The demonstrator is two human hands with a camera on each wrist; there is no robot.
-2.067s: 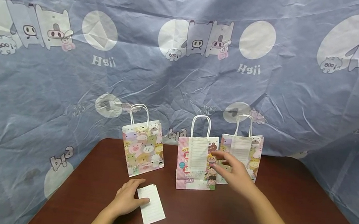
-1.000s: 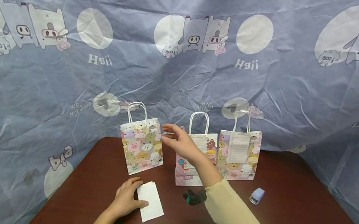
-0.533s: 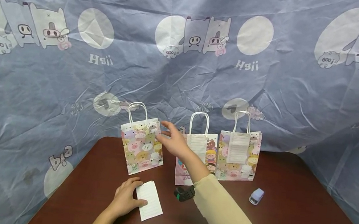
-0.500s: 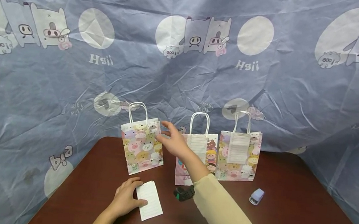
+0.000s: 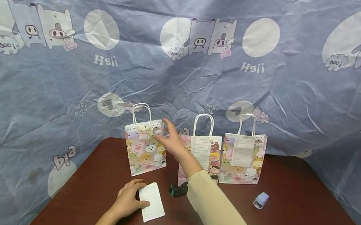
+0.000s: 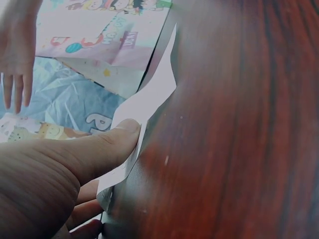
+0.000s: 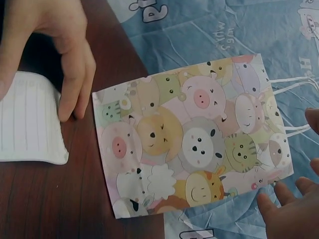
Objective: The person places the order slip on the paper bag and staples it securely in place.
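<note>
Crinkled blue fabric (image 5: 51, 80) backs the wood-grained tabletop (image 5: 291, 223); I see 3 cord-handled paper bags (image 5: 241, 174). The right hand (image 5: 172, 138), fingers loose and empty, has crossed from the middle bag (image 5: 215, 149) to the leftmost bag's (image 5: 145, 151) edge; the left hand (image 5: 126, 199) pinches a curling lined sheet (image 5: 155, 203) in front of that bag.

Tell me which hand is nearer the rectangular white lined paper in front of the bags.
Left: the left hand holds the paper. The right hand is farther off, raised beside the upper right of the leftmost colourful animal-print paper bag.
</note>
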